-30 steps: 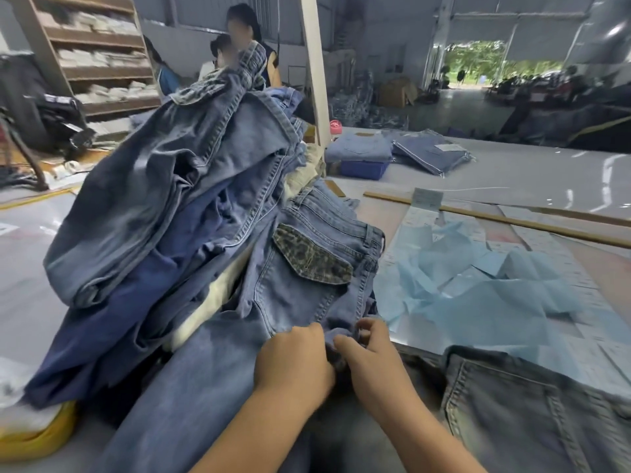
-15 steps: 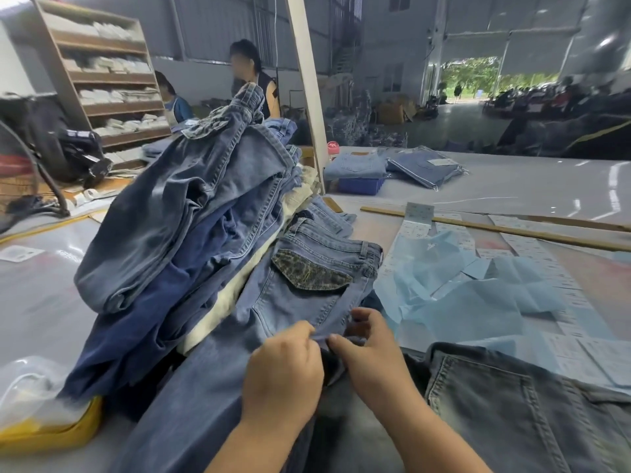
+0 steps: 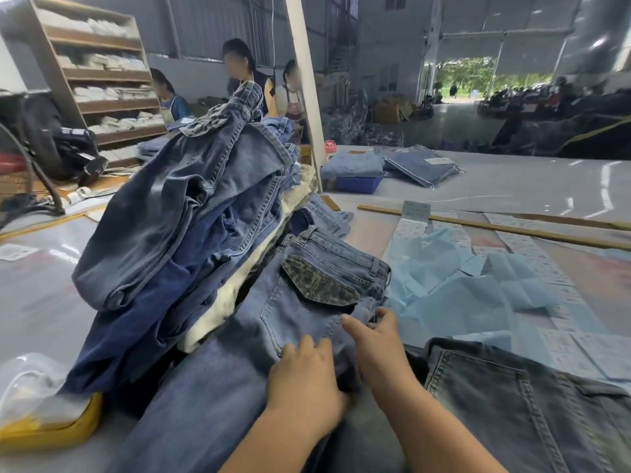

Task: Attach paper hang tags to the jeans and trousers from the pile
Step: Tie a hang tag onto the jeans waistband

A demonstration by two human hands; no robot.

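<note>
A light-blue pair of jeans (image 3: 300,322) with a leopard-print pocket flap (image 3: 319,279) lies in front of me, off the foot of the tall pile of jeans and trousers (image 3: 191,213). My left hand (image 3: 304,377) rests on the jeans below the back pocket, its fingers curled into a fold of the denim. My right hand (image 3: 375,339) holds the jeans' right edge just under the flap, thumb on top and fingers round the side. Strips of paper hang tags (image 3: 415,220) and light-blue sheets (image 3: 478,288) lie to the right. I see no tag in either hand.
A grey pair of jeans (image 3: 519,404) lies at the lower right. A yellow tray under a clear bag (image 3: 44,425) sits at the lower left. A wooden stick (image 3: 495,227) crosses the table behind the tags. Folded jeans (image 3: 355,163) and three people stand further back.
My right hand has slid up the jeans' edge toward the pocket flap, and its thumb has spread away from the left hand. The view has tilted up a little.
</note>
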